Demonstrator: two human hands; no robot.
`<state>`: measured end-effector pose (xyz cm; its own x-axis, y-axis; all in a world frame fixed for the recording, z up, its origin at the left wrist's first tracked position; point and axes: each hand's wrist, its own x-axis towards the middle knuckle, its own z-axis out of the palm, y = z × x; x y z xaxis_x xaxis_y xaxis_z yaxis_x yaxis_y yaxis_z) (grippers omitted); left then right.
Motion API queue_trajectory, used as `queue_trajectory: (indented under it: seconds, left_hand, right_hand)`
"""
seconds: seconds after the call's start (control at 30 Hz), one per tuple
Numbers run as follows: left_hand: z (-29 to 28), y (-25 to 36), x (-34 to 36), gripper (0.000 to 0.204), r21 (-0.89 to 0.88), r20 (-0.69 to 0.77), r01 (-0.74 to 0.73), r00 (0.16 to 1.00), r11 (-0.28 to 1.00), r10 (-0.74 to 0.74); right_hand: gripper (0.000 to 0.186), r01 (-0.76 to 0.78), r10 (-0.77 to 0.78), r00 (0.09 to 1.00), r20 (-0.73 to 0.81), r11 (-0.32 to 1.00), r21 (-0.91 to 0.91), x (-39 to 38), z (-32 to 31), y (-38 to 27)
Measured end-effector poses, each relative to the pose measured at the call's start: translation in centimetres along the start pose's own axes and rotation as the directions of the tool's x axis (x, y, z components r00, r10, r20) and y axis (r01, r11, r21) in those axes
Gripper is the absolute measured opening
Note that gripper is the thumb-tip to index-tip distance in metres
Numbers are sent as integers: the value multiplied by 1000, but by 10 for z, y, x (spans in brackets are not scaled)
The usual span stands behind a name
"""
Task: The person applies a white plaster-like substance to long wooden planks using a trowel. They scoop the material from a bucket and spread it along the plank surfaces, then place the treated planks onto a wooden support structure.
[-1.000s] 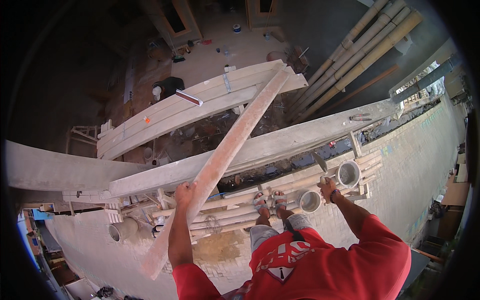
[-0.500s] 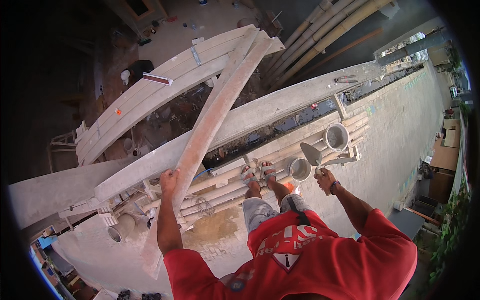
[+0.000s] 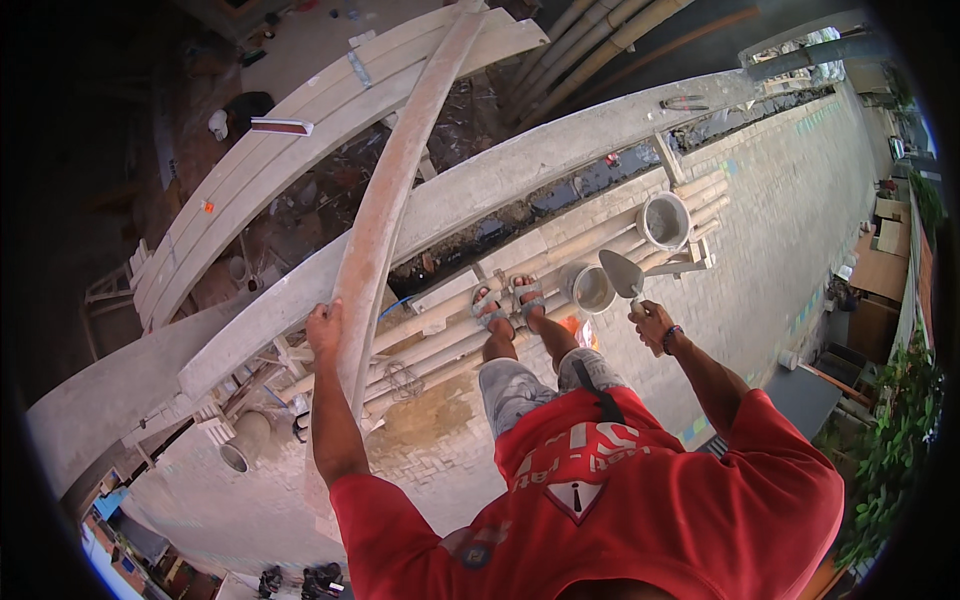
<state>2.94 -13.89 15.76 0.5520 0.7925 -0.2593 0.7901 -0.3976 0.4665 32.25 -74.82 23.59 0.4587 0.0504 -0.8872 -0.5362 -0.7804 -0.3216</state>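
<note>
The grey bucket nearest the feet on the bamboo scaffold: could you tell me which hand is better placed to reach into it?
Right, probably. The right hand holds a trowel whose blade hangs right beside that bucket. The left hand grips the long board, farther away.

The right hand (image 3: 655, 325) has drawn back from the far bucket (image 3: 664, 220) — its trowel (image 3: 622, 274) now hangs beside the nearer bucket (image 3: 590, 288).

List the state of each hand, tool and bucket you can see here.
Left hand: gripping the long pale wooden plank.
Right hand: holding the grey steel trowel, blade raised.
Near grey round bucket: upright, open.
Far grey round bucket: upright, open, on bamboo scaffold poles.
</note>
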Motion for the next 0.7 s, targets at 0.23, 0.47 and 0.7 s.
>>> queue_trajectory:
  seconds: [0.23, 0.47, 0.7]
  left_hand:
    - [-2, 16, -1, 51, 157, 86, 55, 994, 986, -69]
    - [4, 23, -13, 53, 271, 102, -55, 994, 961, 28]
    - [11, 25, -19, 51, 347, 140, -19, 990, 938, -32]
  right_hand:
    - [22, -73, 78, 994, -74, 995, 72, 3, 15, 24]
    - [22, -290, 285, 955, 78, 956, 51, 85, 26, 79]
    - [23, -200, 211, 970, 123, 975, -99, 213, 51, 165]
